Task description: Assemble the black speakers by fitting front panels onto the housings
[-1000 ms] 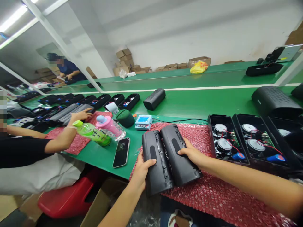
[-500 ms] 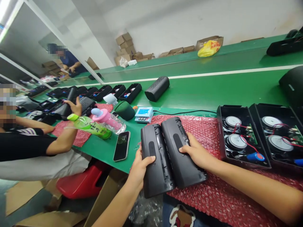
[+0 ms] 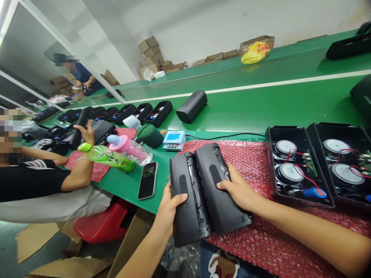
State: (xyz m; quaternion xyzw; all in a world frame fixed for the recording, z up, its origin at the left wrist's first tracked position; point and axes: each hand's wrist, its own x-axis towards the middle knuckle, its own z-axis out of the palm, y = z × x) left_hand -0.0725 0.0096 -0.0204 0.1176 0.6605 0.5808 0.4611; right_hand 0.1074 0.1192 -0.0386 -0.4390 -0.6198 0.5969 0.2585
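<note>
Side by side, two black plastic speaker shells tilt over the edge of the red bubble wrap [image 3: 257, 170]. My left hand [image 3: 169, 206] grips the left speaker shell [image 3: 189, 222], thumb lying on its face near a dark oval pad. Around the outer side of the right speaker shell [image 3: 230, 216] my right hand [image 3: 242, 189] is closed, its thumb also on the face. The fingers beneath both shells are hidden. To the right stand two open speaker boxes, the nearer box [image 3: 298, 154] showing white round drivers, red wires and a blue battery [image 3: 314, 192].
A phone [image 3: 147, 180], a light-blue meter [image 3: 174, 140], a green pouch [image 3: 150, 135] and two bottles, one a green bottle [image 3: 108, 156], lie left on the table. Behind, a closed black speaker [image 3: 191, 107] rests on the green belt [image 3: 246, 106]. A co-worker [image 3: 43, 173] sits at left.
The view has shifted slightly. Both shells stay together in my hands, almost unmoved. The seated co-worker's raised hand has moved a little to the left.
</note>
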